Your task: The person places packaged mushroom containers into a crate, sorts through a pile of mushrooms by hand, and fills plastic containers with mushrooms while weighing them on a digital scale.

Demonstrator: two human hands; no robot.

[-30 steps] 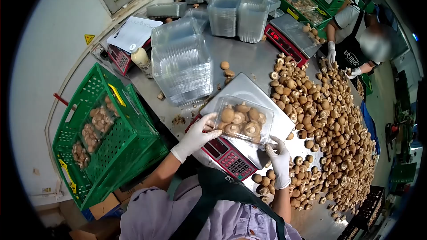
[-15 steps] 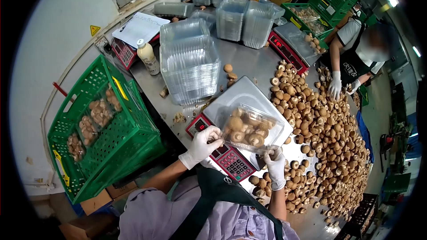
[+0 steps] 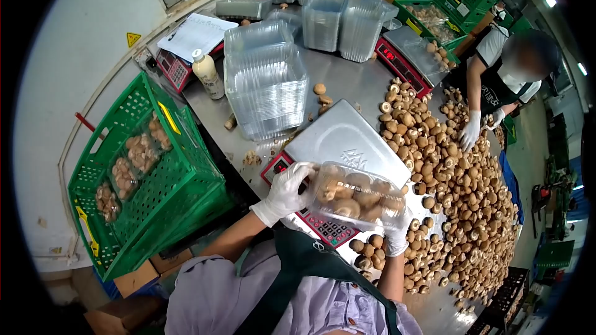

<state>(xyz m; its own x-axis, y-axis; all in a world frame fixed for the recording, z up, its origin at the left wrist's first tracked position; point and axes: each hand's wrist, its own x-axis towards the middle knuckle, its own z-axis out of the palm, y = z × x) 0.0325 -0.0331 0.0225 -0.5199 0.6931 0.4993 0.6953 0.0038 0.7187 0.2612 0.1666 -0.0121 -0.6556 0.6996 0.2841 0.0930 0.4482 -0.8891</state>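
A clear plastic box of brown mushrooms (image 3: pixel 355 197) is tilted in front of my chest, over the near edge of the scale (image 3: pixel 347 142). My left hand (image 3: pixel 287 193), in a white glove, grips the box's left end. At its right end is my right hand (image 3: pixel 397 233), also gloved, holding the lower right corner; its fingers are partly hidden behind the box. The scale's metal plate carries nothing, and its red keypad shows partly below the box. Loose mushrooms (image 3: pixel 459 192) lie heaped to the right of the scale.
Stacks of clear boxes (image 3: pixel 266 87) and a bottle (image 3: pixel 207 74) stand beyond the scale. A green crate (image 3: pixel 139 186) with packed mushrooms is at left. At upper right, a co-worker's gloved hand (image 3: pixel 470 130) touches the heap near a second scale (image 3: pixel 403 62).
The box has tilted up, with its side turned toward me, and moved slightly right. My right hand has shifted partly behind its right end. The co-worker's hands have moved over the heap.
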